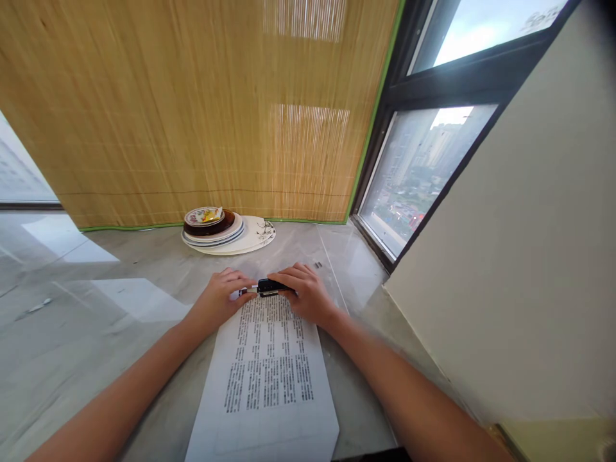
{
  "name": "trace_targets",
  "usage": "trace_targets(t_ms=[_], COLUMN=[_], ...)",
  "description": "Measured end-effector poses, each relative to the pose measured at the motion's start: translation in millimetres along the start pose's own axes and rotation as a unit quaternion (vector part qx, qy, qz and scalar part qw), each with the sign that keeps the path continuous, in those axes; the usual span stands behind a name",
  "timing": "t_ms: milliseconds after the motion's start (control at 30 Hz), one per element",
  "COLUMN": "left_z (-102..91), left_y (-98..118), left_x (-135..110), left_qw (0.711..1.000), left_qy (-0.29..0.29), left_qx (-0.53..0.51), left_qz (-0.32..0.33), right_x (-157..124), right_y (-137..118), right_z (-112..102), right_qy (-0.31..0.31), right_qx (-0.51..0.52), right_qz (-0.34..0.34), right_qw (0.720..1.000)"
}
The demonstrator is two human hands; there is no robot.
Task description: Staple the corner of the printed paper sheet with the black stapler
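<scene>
So, nearest first: a sheet of printed paper (269,372) lies flat on the worktop (163,269), running from this side of both grips up to just under them, its far edge hidden there. At that far end is what looks like a black stapler (272,285), held between the two grips. The right grip (308,292) is wrapped round its dark body, and the left grip (226,295) is pinching the narrow pale end that sticks out on its side, so both are closed on the same tool. Progress-wise, I'd call it mid-handling: stapler's in hand, paper's laid out, but I can't spot any staple in the part of the sheet that shows. Can't tell whether the stapler touches the paper or is loaded, it's too small. Just past the right grip, a couple of tiny grey strips (318,264) lie loose, not in either grip. Farther out, beyond the left grip, there's a stack of plates (262,235), nobody touching it, then a bamboo-looking blind (192,115) behind that, and a window (409,173) beyond and right of the right grip.
</scene>
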State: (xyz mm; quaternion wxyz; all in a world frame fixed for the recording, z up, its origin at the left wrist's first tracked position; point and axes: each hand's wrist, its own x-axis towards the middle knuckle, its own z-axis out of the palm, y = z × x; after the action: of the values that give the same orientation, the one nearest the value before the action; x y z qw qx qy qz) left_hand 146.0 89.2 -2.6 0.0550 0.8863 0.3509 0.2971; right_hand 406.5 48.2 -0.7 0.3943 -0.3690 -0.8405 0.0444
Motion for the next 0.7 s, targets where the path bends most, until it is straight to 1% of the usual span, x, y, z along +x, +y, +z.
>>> trace_targets(t_ms=[100, 200, 333, 433, 500, 567, 633, 700], left_z=[-5.5, -13.3, -22.4, -24.3, -22.7, -19.5, -15.5, -12.1], left_y=[-2, -5, -8, -4, 2, 10, 19, 25], left_x=[0, 1, 0, -1, -2, -2, -2, -3], left_qw=[1.0, 0.998, 0.996, 0.995, 0.995, 0.997, 0.996, 0.995], left_qy=[-0.008, -0.005, -0.018, -0.012, 0.0, 0.011, 0.008, -0.007], left_qx=[0.014, 0.013, 0.01, -0.022, -0.052, -0.071, -0.084, -0.095], left_qz=[0.026, 0.061, 0.084, 0.1, 0.085, 0.042, 0.007, 0.004], right_x=[1, 1, -1, -2, -1, 0, 1, 1], right_y=[2, 8, 18, 17, 11, 2, -7, -13], right_z=[-2, -6, -14, -20, -22, -21, -17, -12], right_qy=[0.005, 0.027, 0.057, 0.051, 0.036, 0.023, 0.017, 0.015], right_qx=[0.03, 0.069, 0.108, 0.136, 0.149, 0.155, 0.158, 0.157], right_qz=[0.011, 0.03, 0.065, 0.063, 0.045, 0.018, -0.013, -0.031], right_qw=[0.999, 0.997, 0.99, 0.987, 0.987, 0.987, 0.987, 0.987])
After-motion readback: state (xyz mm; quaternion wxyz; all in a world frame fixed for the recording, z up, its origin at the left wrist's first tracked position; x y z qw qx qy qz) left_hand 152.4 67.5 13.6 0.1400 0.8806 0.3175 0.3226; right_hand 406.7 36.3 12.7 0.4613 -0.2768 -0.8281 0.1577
